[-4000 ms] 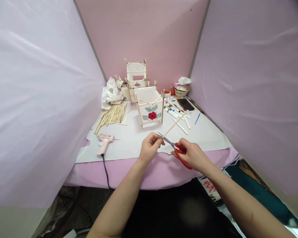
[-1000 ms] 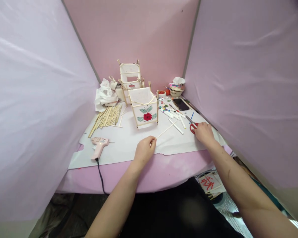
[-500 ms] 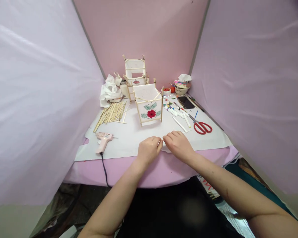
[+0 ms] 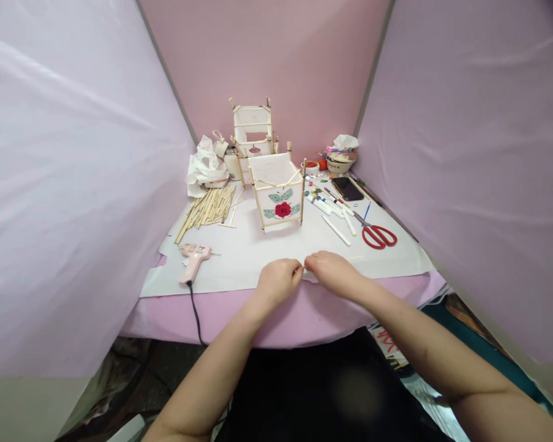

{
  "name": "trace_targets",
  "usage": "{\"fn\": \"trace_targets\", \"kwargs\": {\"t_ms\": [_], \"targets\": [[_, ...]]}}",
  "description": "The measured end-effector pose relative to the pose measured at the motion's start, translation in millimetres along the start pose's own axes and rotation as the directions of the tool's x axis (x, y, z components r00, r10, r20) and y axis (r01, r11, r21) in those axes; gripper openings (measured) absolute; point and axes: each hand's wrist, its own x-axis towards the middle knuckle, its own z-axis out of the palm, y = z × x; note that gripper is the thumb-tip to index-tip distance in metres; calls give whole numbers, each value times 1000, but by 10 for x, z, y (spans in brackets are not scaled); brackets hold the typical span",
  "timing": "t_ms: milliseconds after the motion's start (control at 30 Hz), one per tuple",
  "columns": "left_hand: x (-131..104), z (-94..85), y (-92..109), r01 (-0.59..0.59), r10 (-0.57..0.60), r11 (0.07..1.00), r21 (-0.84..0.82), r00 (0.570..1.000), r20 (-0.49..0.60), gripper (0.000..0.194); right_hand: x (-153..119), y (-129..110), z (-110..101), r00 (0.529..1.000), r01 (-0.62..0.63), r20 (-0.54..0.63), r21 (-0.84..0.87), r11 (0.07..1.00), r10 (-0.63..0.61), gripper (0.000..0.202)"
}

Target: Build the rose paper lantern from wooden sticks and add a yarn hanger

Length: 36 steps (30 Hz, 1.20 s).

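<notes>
My left hand (image 4: pixel 281 279) and my right hand (image 4: pixel 329 270) are close together over the front edge of the white paper (image 4: pixel 239 264). Both have their fingers pinched, with the fingertips nearly meeting. Whatever they hold between them is too small to make out. Beyond them stands a stick-framed lantern (image 4: pixel 279 190) with white panels, a red rose and green leaves on its front. To the left of my hands a pink glue gun (image 4: pixel 195 261) lies on its side, its black cord hanging over the table edge.
Bamboo sticks (image 4: pixel 208 209) lie at the left, below a white plastic bag (image 4: pixel 205 166). Another stick frame (image 4: pixel 252 126) stands behind the lantern. Markers (image 4: pixel 336 230), red-handled scissors (image 4: pixel 378 236), a phone (image 4: pixel 348 188) and a bowl (image 4: pixel 339 164) are at the right.
My right hand has turned, its fingers now more curled under. A thin white piece that showed beyond it near the markers is no longer visible. The view has shifted slightly.
</notes>
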Motion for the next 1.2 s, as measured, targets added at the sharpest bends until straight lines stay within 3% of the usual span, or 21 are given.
{"fn": "trace_targets", "kwargs": {"t_ms": [67,133,233,267,333,433,500,600,733,833,900,967,1033,1100,1200], "targets": [[-72,-166,-58,-1,79,909,-417,982,171,26,-89,108,-265,964,110,189,361,926,-188,24],[-131,-306,-124,84,91,671,-737,977,194,29,-124,221,-442,960,96,163,568,817,-226,32],[-139,-364,-170,88,-55,383,-919,996,72,28,34,353,-377,996,42,-84,516,856,1,30],[-122,-338,-166,77,-102,339,-938,994,45,26,136,383,-278,987,30,-157,444,896,45,26],[-79,-241,-141,74,-164,297,-952,986,26,23,355,422,-45,973,53,-230,290,956,16,21],[-46,-67,-120,108,-222,324,-940,974,35,29,538,406,193,953,75,-303,191,979,-14,22],[-66,19,-122,135,-236,377,-917,971,46,40,472,336,211,936,96,-351,283,954,10,31],[-149,93,-83,189,-188,431,-882,975,117,60,124,182,114,971,138,-240,548,825,-3,31],[-290,202,113,261,-66,429,-865,964,258,51,-479,9,53,996,76,-92,729,680,-12,23],[-383,367,284,296,6,456,-839,942,336,43,-865,-31,135,996,-45,-11,814,579,92,19],[-424,482,361,318,61,522,-791,912,406,38,-1096,12,199,975,-132,5,815,565,221,18],[-439,547,391,291,80,619,-729,901,427,33,-1328,125,230,928,-221,-2,803,553,373,23],[-421,539,373,224,37,712,-665,934,355,30,-1566,297,229,852,-307,-8,801,514,523,29],[-375,477,318,185,-37,760,-623,969,244,29,-1790,489,228,746,-375,-18,815,442,665,34],[-292,387,214,209,-118,772,-600,975,187,28,-2036,734,300,587,-392,14,879,270,809,35]]}}
